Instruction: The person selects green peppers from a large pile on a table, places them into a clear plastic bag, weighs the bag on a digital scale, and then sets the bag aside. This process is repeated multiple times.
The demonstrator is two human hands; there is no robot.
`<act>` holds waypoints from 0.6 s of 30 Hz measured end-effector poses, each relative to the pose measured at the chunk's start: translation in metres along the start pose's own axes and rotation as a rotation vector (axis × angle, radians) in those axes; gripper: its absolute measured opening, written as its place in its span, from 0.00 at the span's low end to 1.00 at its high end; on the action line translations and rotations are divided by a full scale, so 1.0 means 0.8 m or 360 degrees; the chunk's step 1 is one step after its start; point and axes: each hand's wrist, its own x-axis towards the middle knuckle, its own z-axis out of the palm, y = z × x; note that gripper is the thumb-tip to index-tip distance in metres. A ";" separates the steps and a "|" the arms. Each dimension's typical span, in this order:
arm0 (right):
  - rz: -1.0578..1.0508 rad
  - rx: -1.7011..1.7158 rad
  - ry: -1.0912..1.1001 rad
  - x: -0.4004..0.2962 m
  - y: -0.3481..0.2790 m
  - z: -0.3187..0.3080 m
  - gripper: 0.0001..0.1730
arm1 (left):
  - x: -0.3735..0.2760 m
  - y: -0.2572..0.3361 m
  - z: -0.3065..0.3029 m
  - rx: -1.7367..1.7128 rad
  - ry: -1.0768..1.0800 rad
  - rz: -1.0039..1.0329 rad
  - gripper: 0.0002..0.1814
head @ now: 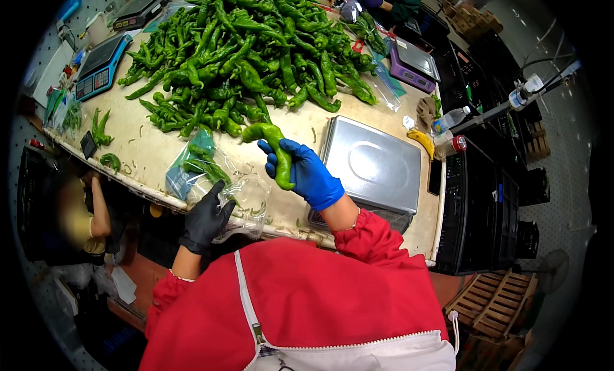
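In my right hand (pixel 304 172), gloved in blue, is a long curved green pepper (pixel 276 148), held above the table between the pepper heap and the scale. My left hand (pixel 207 220), in a black glove, is at the near table edge, its thumb and fingertips against a clear plastic bag (pixel 244 198). Several green peppers (pixel 208 167) lie inside the bag, which has a blue-green printed part. Whether the left fingers pinch the film cannot be told. A large heap of green peppers (pixel 240 59) covers the table's far middle. A steel-topped scale (pixel 374 162) stands right of my right hand.
A blue scale (pixel 101 66) stands at the left, a purple scale (pixel 413 66) at the far right. A banana (pixel 422 143), bottles (pixel 451 120) and a phone (pixel 434 177) lie along the right edge. Another person (pixel 93 213) is at the left, one more (pixel 403 6) across the table.
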 end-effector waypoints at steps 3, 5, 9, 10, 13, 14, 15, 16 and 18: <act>0.0050 0.0106 -0.0066 -0.019 0.018 0.020 0.27 | -0.006 -0.020 0.016 -0.0160 0.0060 0.0070 0.31; 0.0069 0.0121 -0.0266 -0.016 0.030 -0.002 0.27 | -0.009 -0.027 0.023 -0.0295 0.0101 0.0128 0.32; -0.0090 -0.0202 -0.0337 -0.018 0.062 0.000 0.28 | -0.019 0.026 -0.007 0.0063 0.0651 0.0613 0.23; -0.0184 -0.0375 -0.0301 -0.015 0.074 0.003 0.28 | -0.024 0.034 -0.012 -0.0567 0.0276 0.0387 0.22; -0.0233 -0.0652 -0.0366 -0.012 0.107 0.021 0.31 | -0.027 0.021 0.001 -0.1533 -0.0548 0.0191 0.19; -0.0204 -0.0702 -0.0356 -0.009 0.116 0.029 0.31 | -0.027 0.002 0.026 -0.1510 -0.0531 0.0281 0.18; -0.0186 -0.0753 -0.0332 -0.009 0.123 0.032 0.32 | -0.033 0.033 0.015 -0.1842 -0.0562 0.0057 0.14; -0.0160 -0.0696 -0.0292 -0.008 0.128 0.032 0.32 | -0.037 0.065 0.003 -0.2172 -0.0558 -0.0175 0.12; -0.0107 -0.0591 -0.0209 -0.008 0.138 0.034 0.33 | -0.048 0.063 -0.012 -0.2275 -0.0691 -0.0349 0.11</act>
